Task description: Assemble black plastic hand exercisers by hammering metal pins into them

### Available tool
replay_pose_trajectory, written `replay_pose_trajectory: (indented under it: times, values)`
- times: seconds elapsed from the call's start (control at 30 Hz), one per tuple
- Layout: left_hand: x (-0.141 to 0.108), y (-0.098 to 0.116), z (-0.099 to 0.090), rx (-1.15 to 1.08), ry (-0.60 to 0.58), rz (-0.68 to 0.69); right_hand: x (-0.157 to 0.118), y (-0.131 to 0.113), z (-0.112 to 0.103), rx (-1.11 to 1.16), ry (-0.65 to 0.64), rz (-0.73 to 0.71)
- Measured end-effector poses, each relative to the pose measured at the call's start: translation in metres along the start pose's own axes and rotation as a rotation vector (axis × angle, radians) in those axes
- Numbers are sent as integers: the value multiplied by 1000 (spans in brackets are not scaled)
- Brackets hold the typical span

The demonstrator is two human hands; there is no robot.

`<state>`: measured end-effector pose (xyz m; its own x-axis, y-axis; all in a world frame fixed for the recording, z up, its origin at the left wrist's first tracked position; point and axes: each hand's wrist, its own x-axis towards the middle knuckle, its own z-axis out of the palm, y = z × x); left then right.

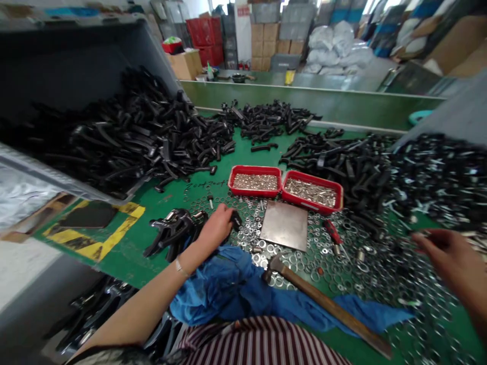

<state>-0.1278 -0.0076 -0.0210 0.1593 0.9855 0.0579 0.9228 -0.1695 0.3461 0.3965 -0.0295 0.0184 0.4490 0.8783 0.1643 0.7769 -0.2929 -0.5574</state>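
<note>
My left hand [217, 224] is closed around a black handle-like part, whose dark end [236, 220] sticks out past the fingers. Just left of that wrist lies a small pile of similar black parts [173, 230]. Over scattered metal rings on the right, my right hand [451, 256] has thumb and finger pinched together; anything between them is too small to make out. A flat metal plate [284, 225] lies between the hands. Below it a hammer [327, 301] with a wooden handle rests partly on a blue cloth [236, 284].
Two red trays [255, 192] of small metal pins stand behind the plate. A red-handled screwdriver [333, 232] lies among the rings. A tipped grey crate [152, 50] spills black parts at left. More small dark parts [445, 167] are heaped at right. A green conveyor [342, 106] runs behind.
</note>
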Motion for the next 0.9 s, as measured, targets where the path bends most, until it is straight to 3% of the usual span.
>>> replay_pose_trajectory:
  times: [0.1, 0.17, 0.27, 0.37, 0.43, 0.57, 0.73, 0.9]
  values:
    - [8, 3, -4, -441, 79, -114, -9, -22, 11, 227, -254, 4]
    - [16, 21, -5, -751, 18, -161, -14, -49, 33, 370, -376, -37]
    - [31, 60, 2, -1128, -90, -111, -23, -85, 67, 391, -529, -40]
    - [48, 95, 19, -1380, -170, -61, -34, -107, 88, 631, -778, 113]
    - [55, 109, 34, -1485, -222, -48, -42, -113, 96, 840, -877, 253]
    - [54, 118, 59, -1607, -342, -142, -58, -120, 110, 1034, -886, 366]
    - [43, 113, 67, -1671, -419, -221, -67, -134, 120, 1164, -745, 255]
    - [44, 115, 64, -1655, -381, -267, -76, -152, 123, 1165, -838, 188]
